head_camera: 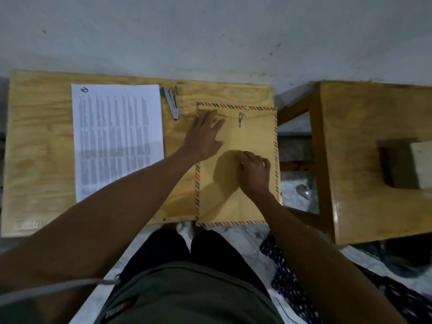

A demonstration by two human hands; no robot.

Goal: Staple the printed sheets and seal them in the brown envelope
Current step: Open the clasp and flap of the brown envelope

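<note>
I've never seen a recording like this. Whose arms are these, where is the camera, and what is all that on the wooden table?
There is no machine here: a person wears a wide-angle camera on the head, so you look down along their own arms. There is only this one view. On the wooden table lie the printed sheets at the left, a stapler beside their top corner, and a brown envelope with a striped border at the right, its near edge overhanging the table. The left hand lies spread and flat on the envelope's upper left part. The right hand rests on its middle with curled fingers; whether they pinch anything, I cannot tell. Nothing is lifted. A second wooden piece stands to the right.
</note>
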